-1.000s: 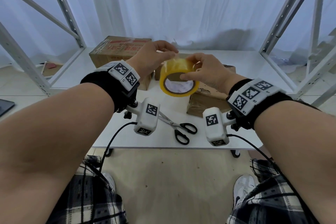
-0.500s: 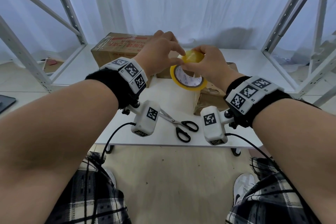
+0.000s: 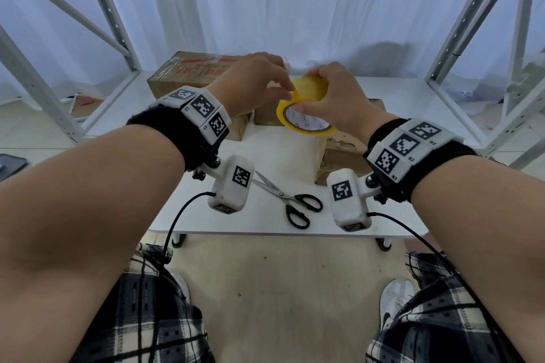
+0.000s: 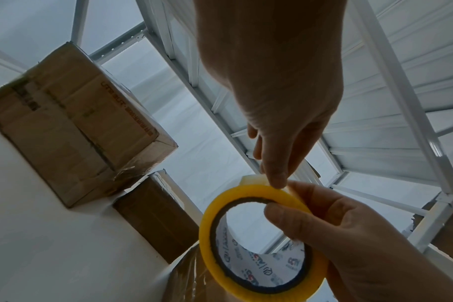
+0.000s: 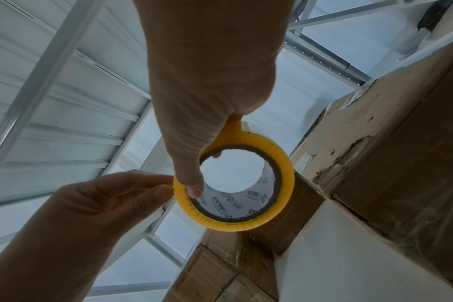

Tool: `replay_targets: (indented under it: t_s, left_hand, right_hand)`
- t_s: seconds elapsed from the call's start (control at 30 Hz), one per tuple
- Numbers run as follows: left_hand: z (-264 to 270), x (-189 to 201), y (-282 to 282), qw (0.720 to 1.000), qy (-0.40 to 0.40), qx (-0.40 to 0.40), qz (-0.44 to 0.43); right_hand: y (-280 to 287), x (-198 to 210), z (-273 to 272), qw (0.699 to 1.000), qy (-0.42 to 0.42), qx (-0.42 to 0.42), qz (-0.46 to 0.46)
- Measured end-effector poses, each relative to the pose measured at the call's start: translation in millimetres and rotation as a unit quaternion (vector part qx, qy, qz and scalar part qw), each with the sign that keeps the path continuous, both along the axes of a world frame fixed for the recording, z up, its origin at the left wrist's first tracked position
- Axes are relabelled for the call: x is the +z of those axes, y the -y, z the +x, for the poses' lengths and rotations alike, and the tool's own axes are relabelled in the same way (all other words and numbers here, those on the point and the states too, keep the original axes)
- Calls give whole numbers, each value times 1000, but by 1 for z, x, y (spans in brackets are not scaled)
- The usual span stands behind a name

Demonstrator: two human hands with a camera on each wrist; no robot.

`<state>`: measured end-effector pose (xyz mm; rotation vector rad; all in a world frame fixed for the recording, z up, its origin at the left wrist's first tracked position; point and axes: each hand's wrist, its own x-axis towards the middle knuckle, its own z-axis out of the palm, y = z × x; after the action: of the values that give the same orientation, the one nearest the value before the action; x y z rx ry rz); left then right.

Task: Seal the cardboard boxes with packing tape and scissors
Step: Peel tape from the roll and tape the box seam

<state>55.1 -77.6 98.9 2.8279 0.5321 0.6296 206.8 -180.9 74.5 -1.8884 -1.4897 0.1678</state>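
A yellow tape roll (image 3: pixel 306 124) is held up above the white table (image 3: pixel 274 156). My right hand (image 3: pixel 311 96) grips it, thumb inside the core (image 5: pixel 192 183) and fingers over the outer face. My left hand (image 3: pixel 290 91) pinches at the roll's rim with its fingertips (image 4: pixel 277 179), where a small loose tape end (image 4: pixel 251 178) sticks up. Black-handled scissors (image 3: pixel 290 200) lie shut near the table's front edge. Three cardboard boxes stand behind: a large box (image 3: pixel 191 74) at the back left, a small box (image 3: pixel 267 119) in the middle, and a worn box (image 3: pixel 339 153) on the right.
White metal rack posts stand to the left (image 3: pixel 109 9) and right (image 3: pixel 460 29) of the table, with a white curtain behind. A dark flat object (image 3: pixel 8 162) lies on the floor at the far left. My knees are below the table's front edge.
The roll has been turned in my hands, from facing me to tilted flatter. My left fingertips have moved from the roll's top to its near rim.
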Motion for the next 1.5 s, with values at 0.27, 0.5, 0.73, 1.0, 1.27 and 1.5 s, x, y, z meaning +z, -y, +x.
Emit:
replay_targets:
  t_s: [0.27,0.5,0.73,1.0,1.27,1.5]
  left_hand:
    - [5,2,-4,997,-51,33,-54]
    - [2,-6,2,995,-99,5,-9]
    - [7,-6,0,992,47,80,-90]
    - [12,-5,7,959,52,125,-248]
    - [14,-3,4,914,139,119,-361]
    - [15,-1,12,943,99,107,-298]
  right_hand:
    - [-1,0,-5,999,44,26,-9]
    - [-1,-1,-1,999,26,43,-10]
    - [-2,-3,3,998,-61,-2,15]
    - [-1,0,-3,1000,3,22,-5]
    - [3,0,3,1000,22,6,3]
    - [1,0,5,998,57,9,4]
